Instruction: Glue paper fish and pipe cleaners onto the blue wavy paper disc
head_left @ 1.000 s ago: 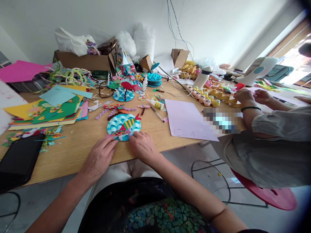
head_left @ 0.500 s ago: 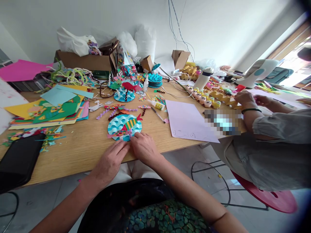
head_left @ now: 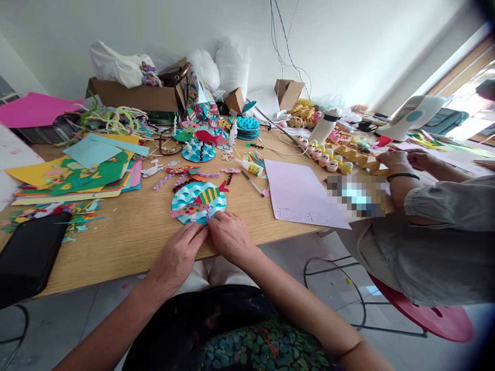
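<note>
As afternoon light falls across a crowded craft table (head_left: 127, 234), a person seated at its near edge bends both hands to a round paper disc (head_left: 184, 195) layered in blue waves, with a striped paper fish (head_left: 211, 195) and a spotted one glued on top. The disc lies flat on the wood, just beyond the fingertips and left of a lilac sheet (head_left: 299, 193).

The left hand (head_left: 178, 257) rests loose on the tabletop, fingers stretched toward the disc's near rim and gripping nothing. The right hand (head_left: 230, 238) has its fingers bent down onto that same rim, beside a small purple curl. Whether they pinch a scrap or only press cannot be told from here.

The disc looks feather-light and thin, likely to buckle or crease if lifted by one point. Its stuck-on fish and curls seem the frailest parts and might peel. The plain blue rim, taken at two opposite sides with flat fingers, appears the safest hold.

Farther back lie a pen (head_left: 251, 182), a glue bottle (head_left: 249, 166) and a second wave disc (head_left: 198, 150). A stack of coloured paper (head_left: 77, 178) sits to the left, and a black tablet (head_left: 31, 252) lies at the near left corner. At the right a co-worker's hands (head_left: 398, 161) work among yellow paper figures.
</note>
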The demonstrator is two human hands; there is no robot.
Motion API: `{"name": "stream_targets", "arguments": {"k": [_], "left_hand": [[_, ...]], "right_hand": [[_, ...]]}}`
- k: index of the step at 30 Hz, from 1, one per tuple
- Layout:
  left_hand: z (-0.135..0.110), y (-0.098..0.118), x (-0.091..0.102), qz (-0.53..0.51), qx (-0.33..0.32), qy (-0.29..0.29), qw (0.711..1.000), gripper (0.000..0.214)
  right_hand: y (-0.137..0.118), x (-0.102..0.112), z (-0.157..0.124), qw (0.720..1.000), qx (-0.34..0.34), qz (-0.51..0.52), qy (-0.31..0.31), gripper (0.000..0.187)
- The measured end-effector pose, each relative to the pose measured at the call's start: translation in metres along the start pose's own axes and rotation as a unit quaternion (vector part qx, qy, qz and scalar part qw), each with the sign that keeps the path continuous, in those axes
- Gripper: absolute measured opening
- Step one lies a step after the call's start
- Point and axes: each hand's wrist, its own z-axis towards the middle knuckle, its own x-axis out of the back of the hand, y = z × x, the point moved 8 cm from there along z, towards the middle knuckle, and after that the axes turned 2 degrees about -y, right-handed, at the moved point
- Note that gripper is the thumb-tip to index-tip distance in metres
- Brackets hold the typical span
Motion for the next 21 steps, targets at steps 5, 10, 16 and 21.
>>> {"name": "stream_targets", "arguments": {"k": [5, 10, 16, 21], "left_hand": [[0.001, 0.004, 0.003, 0.044, -0.017, 0.018, 0.999, 0.041], [0.004, 0.007, 0.002, 0.083, -0.012, 0.023, 0.996, 0.039], [0.005, 0.009, -0.004, 0.132, 0.021, 0.019, 0.991, 0.039], [0.005, 0.005, -0.010, 0.140, 0.063, 0.003, 0.988, 0.039]], "right_hand": [[0.001, -0.001, 0.000, 1.000, -0.001, 0.005, 0.005, 0.022], [0.004, 0.000, 0.000, 1.000, 0.009, 0.023, 0.018, 0.021], [0.007, 0.002, 0.000, 0.997, 0.017, 0.067, 0.014, 0.025], [0.009, 0.005, 0.000, 0.997, 0.013, 0.077, 0.016, 0.026]]}}
